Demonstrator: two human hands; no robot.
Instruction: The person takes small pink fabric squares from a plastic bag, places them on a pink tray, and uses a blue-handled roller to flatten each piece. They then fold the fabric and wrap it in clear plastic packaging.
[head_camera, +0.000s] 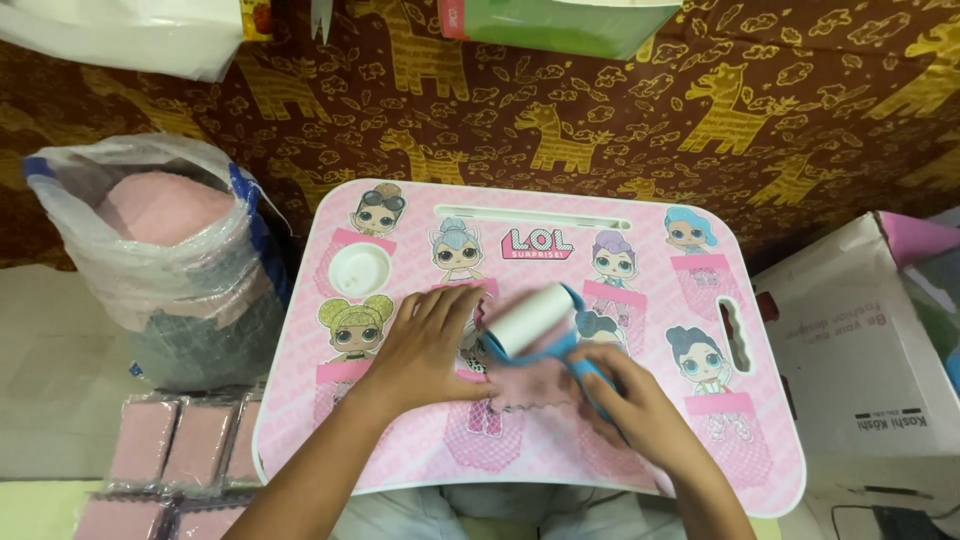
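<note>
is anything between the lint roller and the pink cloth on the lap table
Nothing visible. The white lint roller with a blue handle, gripped by the right hand, lies against the small pink cloth square, which the left hand presses onto the pink cartoon-printed lap table.

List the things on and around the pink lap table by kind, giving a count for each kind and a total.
Lap table: 1
Lint roller with blue handle, in the right hand: 1
Small pink cloth, pressed by the left hand: 1
Clear plastic bag of cloths: 1
Wrapped pink cloth packs, visible at lower left: 5
White cardboard box: 1
Total: 10
</note>
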